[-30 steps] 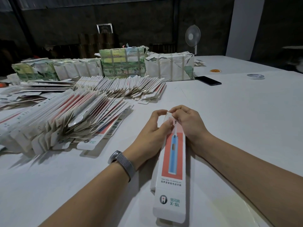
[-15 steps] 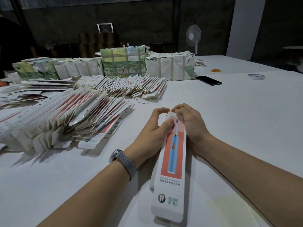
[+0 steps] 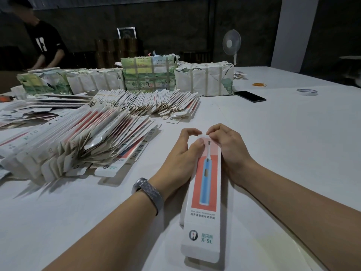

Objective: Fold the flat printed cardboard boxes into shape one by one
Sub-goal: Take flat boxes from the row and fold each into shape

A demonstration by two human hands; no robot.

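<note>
— On the near part of the desk (image 3: 293, 153), right in front of me, lies the long printed box (image 3: 205, 192), its far end between my two hands. It shows a blue toothbrush on a red panel.

— How are you holding it?

— My left hand (image 3: 181, 153) curls round the far end from the left, thumb on the top face, fingers arched over the tip. My right hand (image 3: 226, 147) grips the same end from the right, fingers bent down onto the top edge. There's a grey band (image 3: 150, 194) on my left wrist.

— And the rest?

— To the left, a leaning heap of flat boxes (image 3: 88, 145) fanned on edge; farther off, a second row of flat boxes (image 3: 148, 102). Behind those, wrapped bundles (image 3: 205, 79) strapped with tape. A black phone (image 3: 250, 96) lies to the right of them, a tape roll (image 3: 306, 92) farther right. A standing fan (image 3: 231, 45) is at the far side, and a person in a black shirt (image 3: 45, 44) at the far left.
</note>
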